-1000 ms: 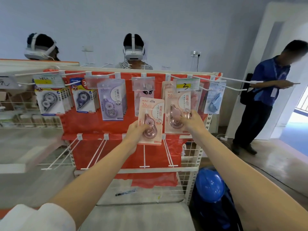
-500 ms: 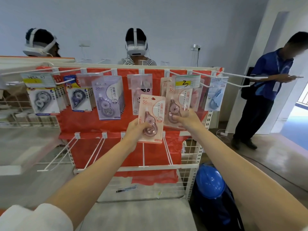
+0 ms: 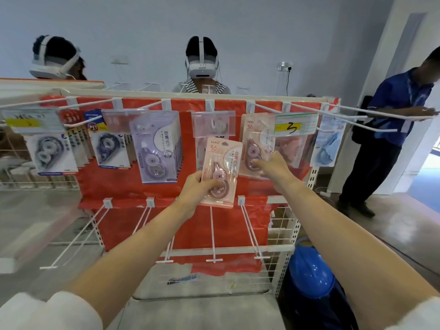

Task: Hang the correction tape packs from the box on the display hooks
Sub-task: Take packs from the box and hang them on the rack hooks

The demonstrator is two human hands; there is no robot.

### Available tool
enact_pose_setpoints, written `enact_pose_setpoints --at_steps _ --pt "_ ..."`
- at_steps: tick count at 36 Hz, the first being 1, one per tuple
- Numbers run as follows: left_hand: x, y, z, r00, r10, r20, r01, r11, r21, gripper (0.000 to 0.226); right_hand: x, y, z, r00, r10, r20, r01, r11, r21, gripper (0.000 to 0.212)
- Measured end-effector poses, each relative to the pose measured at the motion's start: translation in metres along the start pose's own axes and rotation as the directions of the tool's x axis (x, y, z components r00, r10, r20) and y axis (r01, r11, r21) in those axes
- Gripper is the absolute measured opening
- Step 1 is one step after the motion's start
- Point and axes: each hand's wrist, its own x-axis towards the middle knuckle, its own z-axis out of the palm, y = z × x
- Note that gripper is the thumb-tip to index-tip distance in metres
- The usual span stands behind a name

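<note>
Your left hand [image 3: 198, 186] grips a pink correction tape pack [image 3: 221, 172] by its lower left edge, thumb on the front over the clear blister and the other fingers hidden behind the card, so the pack stands nearly upright and a little tilted in front of the red backing panel [image 3: 123, 184]. Its top edge sits just below the clear label holder [image 3: 213, 123] of the middle hook, and its right edge overlaps the hanging pink pack [image 3: 256, 148] next to it. Your right hand [image 3: 272, 166] reaches that hanging pack, fingers together and pressed on its lower part; whether they pinch it from behind you cannot tell. Above it a price tag [image 3: 296, 123] with a yellow strip hangs at the tip of that hook. To the left a purple pack stack [image 3: 156, 147] fills its hook, with a strip of bare red panel between it and your held pack. Below your hands the lower row of white hooks [image 3: 213, 234] juts out empty toward you, with a gap between each pair. At the right edge of the rack a blue helmet [image 3: 309, 272] sits low beside the wire frame [image 3: 282, 225]
</note>
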Motion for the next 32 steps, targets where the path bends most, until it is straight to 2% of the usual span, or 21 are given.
enact_pose_setpoints --at_steps 4,12,16,22,27,32 --pt "0.016 -0.001 -0.006 1.000 -0.002 0.005 0.002 1.000 0.017 0.017 0.016 -0.007 0.010 0.999 0.009 -0.041 -0.010 1.000 -0.020 0.010" --pt "0.039 -0.003 -0.012 1.000 -0.018 0.016 0.018 1.000 0.017 0.018 0.030 -0.001 0.014 0.998 -0.025 -0.063 0.020 0.996 -0.082 0.030" --pt "0.041 -0.004 -0.009 0.999 -0.031 0.032 0.031 0.999 0.008 0.028 0.028 0.001 0.013 0.995 -0.085 -0.051 0.071 0.971 -0.229 0.023" --pt "0.037 -0.004 -0.001 0.998 -0.024 0.060 0.024 1.000 0.004 0.018 0.016 0.009 0.006 0.985 -0.172 -0.005 0.151 0.877 -0.457 0.032" --pt "0.030 -0.004 0.008 0.996 -0.014 0.085 0.013 1.000 0.015 0.014 0.000 0.025 -0.001 0.994 -0.099 0.039 0.104 0.828 -0.550 0.039" --pt "0.017 -0.002 0.017 0.994 -0.015 0.104 0.014 1.000 0.010 0.014 -0.025 0.026 -0.007 0.990 -0.081 0.117 0.136 0.773 -0.619 0.033"
